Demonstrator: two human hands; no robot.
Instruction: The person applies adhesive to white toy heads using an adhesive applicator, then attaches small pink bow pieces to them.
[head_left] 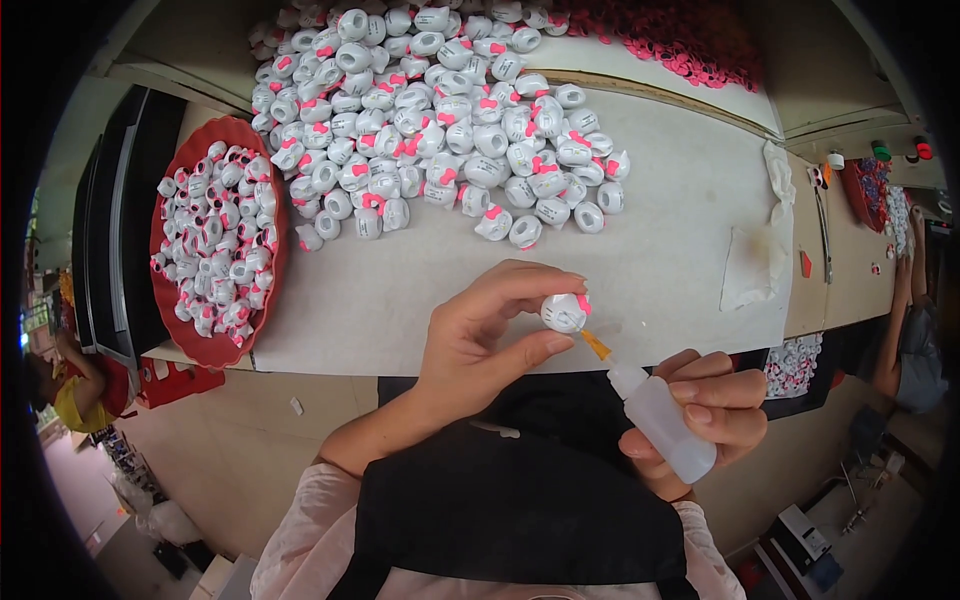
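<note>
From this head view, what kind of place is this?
Probably a small toy-assembly workbench: a heap of small white plastic figurine heads with pink bows, a red round tray holding more, and a translucent squeeze bottle with an orange nozzle in the right hand.

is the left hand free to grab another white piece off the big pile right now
Probably not as it stands: the left hand already pinches a white piece at the glue bottle's tip. The pile lies open across the table, unblocked.

The near strip of the white-covered table [640, 290] lies bare, open to a hand from its front edge. Farther back, a heap of small white plastic pieces with pink bows [440, 120] blocks the middle. A round red tray [226, 135] filled with similar pieces closes the left side, and a crumpled white cloth [755, 260] lies on the right.
</note>
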